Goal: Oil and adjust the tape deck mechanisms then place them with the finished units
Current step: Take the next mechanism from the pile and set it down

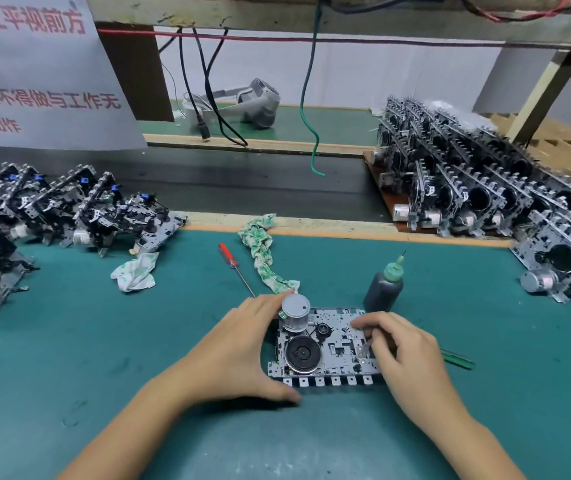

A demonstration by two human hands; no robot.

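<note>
Tape deck mechanism [325, 344] lies flat on the green mat [138, 341] near its front edge, motor can and black flywheel facing up, a row of metal tabs along its near side. Left hand [239, 351] grasps the mechanism's left end, fingers curled over the far corner by the motor, thumb on the mat at the near corner. Right hand [405, 351] pinches a green-handled tool [457, 358], its tip on the mechanism's right portion; the handle projects right, past the hand.

Just behind the mechanism's far right corner stands a dark oil bottle [383, 289] with a green needle cap. A red-handled screwdriver [234, 266] lies mid-mat, beside a twisted green-and-white rag [260, 251] reaching to the mat's far edge. A second crumpled rag [135, 271] lies further left.

Along the far left edge sit rows of mechanisms [69, 202], tilted. At the far right, a larger stack of mechanisms [478, 181] stands upright, part of it on a brown board. Beyond, a paper notice [34, 74] hangs at left, and cables [208, 88] hang over a rear bench.
</note>
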